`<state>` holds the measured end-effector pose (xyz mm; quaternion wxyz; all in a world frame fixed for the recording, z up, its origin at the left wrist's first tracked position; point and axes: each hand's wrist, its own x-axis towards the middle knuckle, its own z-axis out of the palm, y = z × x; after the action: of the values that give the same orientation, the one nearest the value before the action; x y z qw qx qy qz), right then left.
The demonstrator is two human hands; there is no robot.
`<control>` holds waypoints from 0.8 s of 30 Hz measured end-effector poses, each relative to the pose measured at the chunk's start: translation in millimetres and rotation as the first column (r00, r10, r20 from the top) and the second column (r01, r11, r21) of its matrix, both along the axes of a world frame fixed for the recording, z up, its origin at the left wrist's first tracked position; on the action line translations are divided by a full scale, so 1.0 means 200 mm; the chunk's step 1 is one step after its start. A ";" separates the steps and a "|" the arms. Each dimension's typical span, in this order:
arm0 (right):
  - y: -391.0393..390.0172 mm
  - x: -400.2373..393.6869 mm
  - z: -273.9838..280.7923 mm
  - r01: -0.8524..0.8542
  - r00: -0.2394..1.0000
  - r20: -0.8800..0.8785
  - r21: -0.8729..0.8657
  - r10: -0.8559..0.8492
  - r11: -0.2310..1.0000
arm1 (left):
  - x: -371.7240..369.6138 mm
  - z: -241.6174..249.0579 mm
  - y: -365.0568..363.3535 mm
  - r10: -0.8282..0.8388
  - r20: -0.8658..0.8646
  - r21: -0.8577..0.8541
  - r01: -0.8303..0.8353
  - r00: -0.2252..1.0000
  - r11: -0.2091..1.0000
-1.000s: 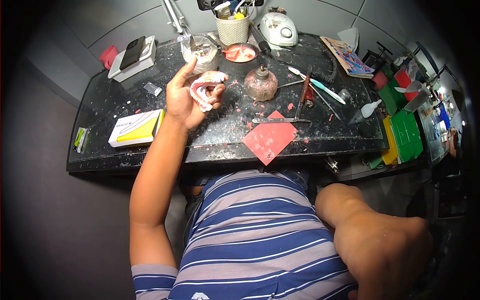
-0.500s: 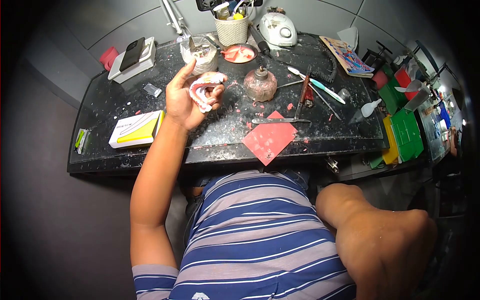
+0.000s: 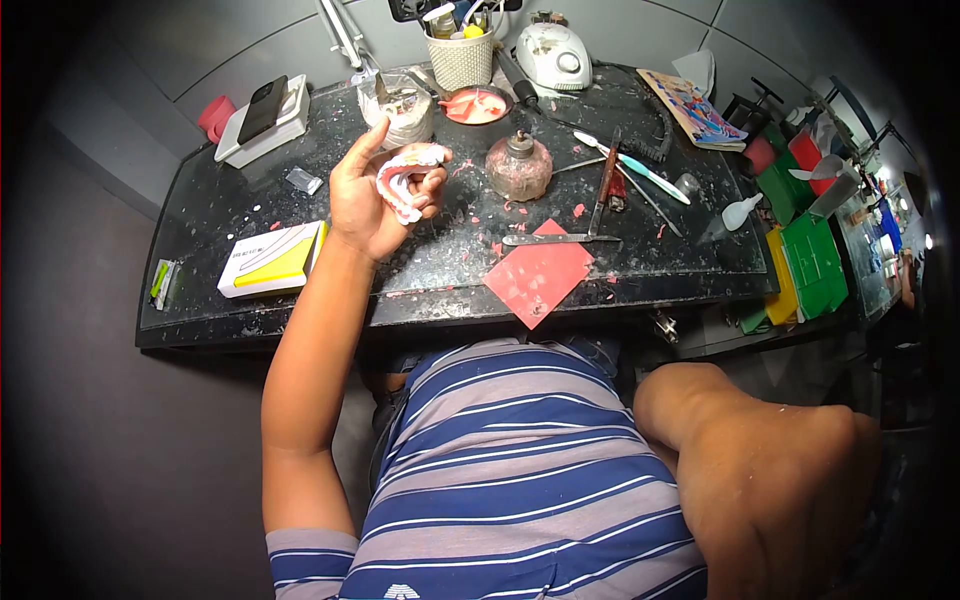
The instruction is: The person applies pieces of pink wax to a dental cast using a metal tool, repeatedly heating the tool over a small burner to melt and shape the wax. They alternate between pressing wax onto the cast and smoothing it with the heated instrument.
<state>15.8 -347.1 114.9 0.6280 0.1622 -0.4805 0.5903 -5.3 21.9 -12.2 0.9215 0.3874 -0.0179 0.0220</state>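
Observation:
My left hand (image 3: 372, 205) is raised over the bench with its fingers curled around a horseshoe-shaped dental model (image 3: 399, 185), white with a pink wax-like arch. The thumb points up, apart from it. My right hand (image 3: 785, 475) looms large and close to the camera at lower right, its back toward me and its fingers hidden. Right of the model stands a glass spirit lamp (image 3: 519, 168). A pink wax sheet (image 3: 540, 280) lies at the bench's front edge, with a metal blade tool (image 3: 530, 239) across its upper corner.
On the black bench (image 3: 420, 275) lie a yellow-white box (image 3: 272, 262), a teal-white brush (image 3: 655, 180) and a red-handled knife (image 3: 606, 185). Behind stand a cloudy jar (image 3: 405, 125), a dish of pink scraps (image 3: 476, 106), a basket (image 3: 461, 62) and a white machine (image 3: 555, 58). Green bins (image 3: 812, 265) stand right.
My right hand has shifted slightly right and down near the camera. My left hand keeps the dental model almost in place. The things on the bench lie as before.

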 end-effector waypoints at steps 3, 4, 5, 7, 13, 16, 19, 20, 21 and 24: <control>0.04 -0.01 -0.02 -0.021 0.996 -0.086 0.064 0.026 0.998 | 0.00 0.00 0.00 -0.003 -0.005 -0.011 0.003 1.000 1.000; 0.06 -0.01 -0.02 0.013 0.995 -0.100 0.074 -0.005 0.997 | 0.00 0.00 0.00 -0.008 -0.014 -0.021 0.007 1.000 1.000; 0.08 -0.03 -0.02 0.046 0.993 -0.116 0.084 -0.036 0.995 | 0.00 0.00 0.00 -0.006 -0.014 -0.021 0.005 1.000 1.000; 0.08 -0.06 -0.02 0.114 0.984 -0.148 0.103 -0.098 0.988 | 0.00 0.00 0.00 -0.003 -0.021 -0.019 0.003 1.000 1.000; 0.17 -0.16 -0.03 0.342 0.916 -0.268 0.137 -0.297 0.930 | 0.00 0.00 0.00 -0.013 0.001 -0.007 0.013 1.000 1.000; 0.24 -0.18 -0.05 0.444 0.865 -0.325 0.141 -0.382 0.885 | 0.00 0.00 0.00 -0.014 -0.009 -0.017 0.014 1.000 1.000; 0.26 -0.21 -0.06 0.539 0.802 -0.384 0.133 -0.458 0.832 | 0.00 0.00 0.01 -0.027 0.013 0.003 0.027 1.000 1.000; 0.26 -0.21 -0.07 0.567 0.779 -0.404 0.132 -0.479 0.813 | 0.01 0.00 0.01 -0.024 0.011 0.005 0.024 1.000 1.000; 0.25 -0.17 -0.06 0.565 0.780 -0.408 0.133 -0.474 0.814 | 0.01 0.00 0.01 -0.028 0.015 0.006 0.028 1.000 1.000; 0.21 -0.04 -0.04 0.391 0.917 -0.114 0.055 -0.383 0.919 | 0.00 -0.01 0.01 -0.032 0.011 -0.001 0.032 0.999 0.999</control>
<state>7.7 -304.4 106.4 0.7491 0.1175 -0.4931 0.4266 -4.6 24.7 -14.9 0.9219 0.3862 -0.0292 0.0096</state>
